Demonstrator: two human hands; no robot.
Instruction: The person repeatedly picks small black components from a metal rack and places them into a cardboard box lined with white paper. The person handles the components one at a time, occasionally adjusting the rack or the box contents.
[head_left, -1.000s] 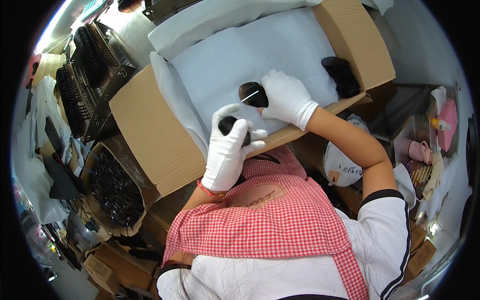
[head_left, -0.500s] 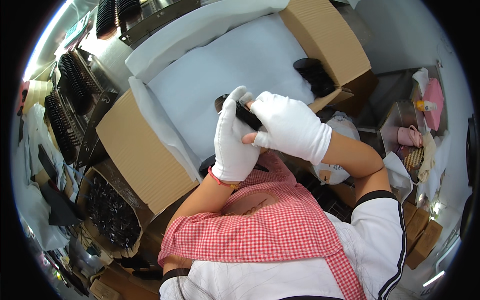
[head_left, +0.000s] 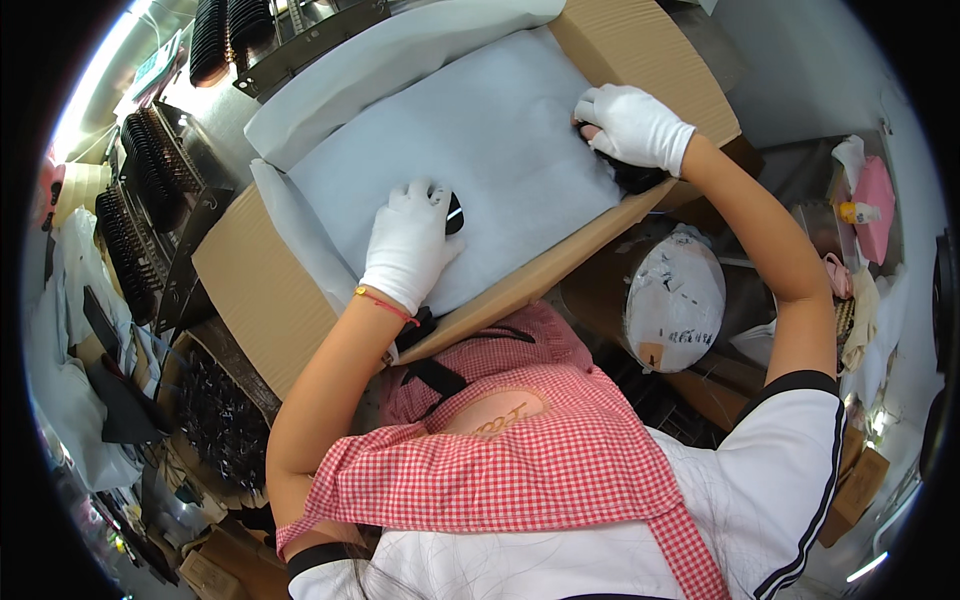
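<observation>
My left hand (head_left: 408, 240), in a white glove with bare fingertips, is over the left middle of a white foam sheet (head_left: 470, 130). Its fingers are closed round a small black glossy piece (head_left: 456, 214), whose exact kind I cannot tell. At the far right corner, my gloved right hand (head_left: 637, 130) bends its fingers round dark pieces (head_left: 640, 178) lying by the box wall; the glove covers most of them. The sheet lies inside an open cardboard box (head_left: 650, 60). Another black item (head_left: 424, 325) shows at the box's near edge, below my left wrist.
Racks of black ribbed pieces (head_left: 150, 155) stand at the left. Below them is a container of loose black shiny pieces (head_left: 225, 415). A white taped round bundle (head_left: 676, 300) sits right of the box's near side. Pink cloth (head_left: 876, 210) hangs at the far right.
My hands have parted from over the box's near middle. The left moved slightly left with a black piece; the right reached far right to the dark pieces. The near box flap now shows.
</observation>
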